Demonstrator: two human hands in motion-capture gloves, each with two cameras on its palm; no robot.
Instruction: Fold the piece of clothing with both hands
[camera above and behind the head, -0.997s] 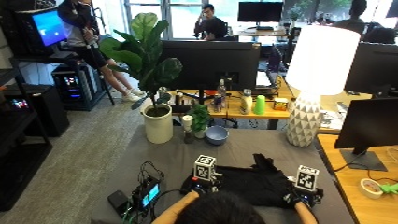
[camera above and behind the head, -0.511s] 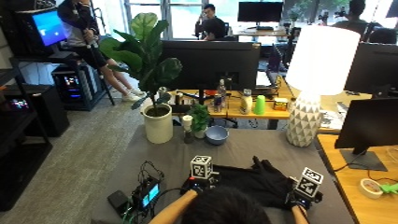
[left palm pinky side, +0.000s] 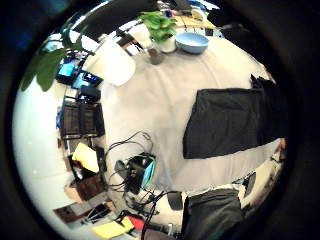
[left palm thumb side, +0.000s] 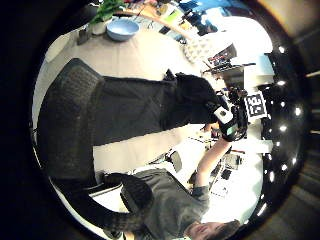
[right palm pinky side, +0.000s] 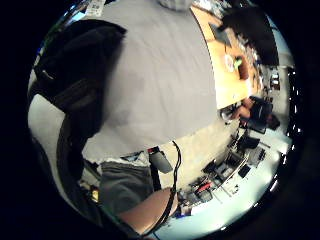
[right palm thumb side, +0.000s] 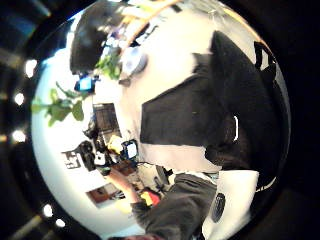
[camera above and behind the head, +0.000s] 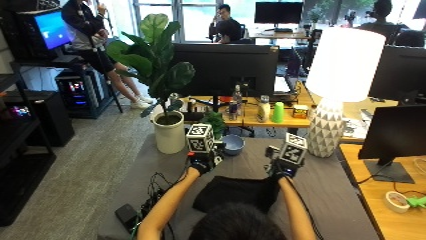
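On grey table (camera above and behind the head: 333, 190), black garment (camera above and behind the head: 233, 192) seemingly folded.

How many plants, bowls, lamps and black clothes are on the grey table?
Green plants in white pots: 2
Round blue bowl: 1
White table lamp with patterned base: 1
Black folded piece of clothing: 1
Total: 5

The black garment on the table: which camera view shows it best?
The left little finger side palm view: the black garment lies whole and unobstructed on the grey table. The outside view shows only part beyond the head; the other palm views have gloves in front of it.
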